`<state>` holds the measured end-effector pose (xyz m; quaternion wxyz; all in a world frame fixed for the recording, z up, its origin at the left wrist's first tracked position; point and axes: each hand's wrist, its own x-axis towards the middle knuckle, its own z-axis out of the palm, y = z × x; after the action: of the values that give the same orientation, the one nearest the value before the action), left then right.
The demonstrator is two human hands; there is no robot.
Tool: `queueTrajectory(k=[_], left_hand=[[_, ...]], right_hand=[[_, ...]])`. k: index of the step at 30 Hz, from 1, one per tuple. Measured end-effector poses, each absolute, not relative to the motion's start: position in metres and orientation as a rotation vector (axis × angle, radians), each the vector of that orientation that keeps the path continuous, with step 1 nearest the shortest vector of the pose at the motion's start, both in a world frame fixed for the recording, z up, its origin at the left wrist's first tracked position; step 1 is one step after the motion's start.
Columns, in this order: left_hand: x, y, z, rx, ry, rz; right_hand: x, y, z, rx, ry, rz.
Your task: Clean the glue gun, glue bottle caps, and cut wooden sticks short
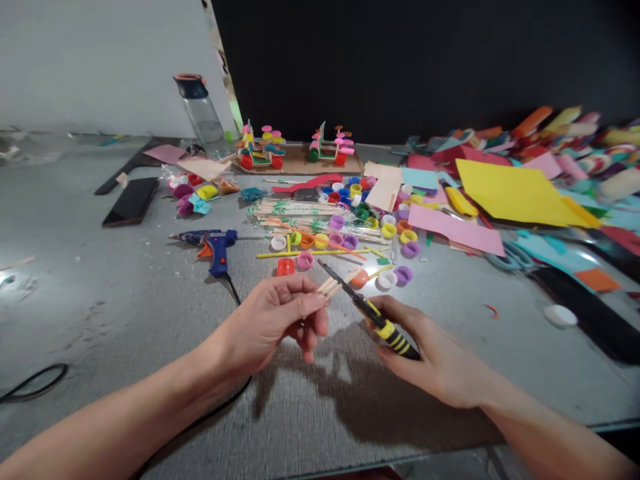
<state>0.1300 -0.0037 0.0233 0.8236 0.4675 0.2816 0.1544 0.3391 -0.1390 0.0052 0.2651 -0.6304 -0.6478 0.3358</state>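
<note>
My left hand [280,317] is closed in a pinch on a small bundle of short wooden sticks [330,287], their ends pointing right. My right hand [430,350] grips a utility knife with a yellow and black handle [387,328]. Its dark blade [335,277] points up and left and meets the stick ends. Both hands hover over the grey table [125,300], just in front of a scatter of coloured bottle caps [350,227] and long wooden sticks [295,210].
A blue glue gun [217,248] lies left of the caps, its cord running under my left arm. A dark phone [131,201] and a water bottle [203,113] sit at the back left. Two small stick-and-cap models [295,150] stand on cardboard. Coloured paper sheets [510,190] and scissors [515,257] cover the right.
</note>
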Motion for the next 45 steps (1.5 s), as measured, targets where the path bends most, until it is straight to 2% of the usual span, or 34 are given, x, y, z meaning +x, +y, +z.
queueTrajectory(k=[9,35,45], left_hand=[[0.133,-0.006,0.021,1.004,0.602,0.369],[0.13,-0.015,0.028,0.972,0.551,0.422],[0.127,-0.02,0.031,0.993,0.54,0.429]], right_hand=[[0.337,-0.142,-0.004,-1.807,-1.838,0.693],[0.349,-0.148,-0.011,-1.462,-1.732,0.917],[0.345,-0.149,-0.002,-1.556,-1.768,0.81]])
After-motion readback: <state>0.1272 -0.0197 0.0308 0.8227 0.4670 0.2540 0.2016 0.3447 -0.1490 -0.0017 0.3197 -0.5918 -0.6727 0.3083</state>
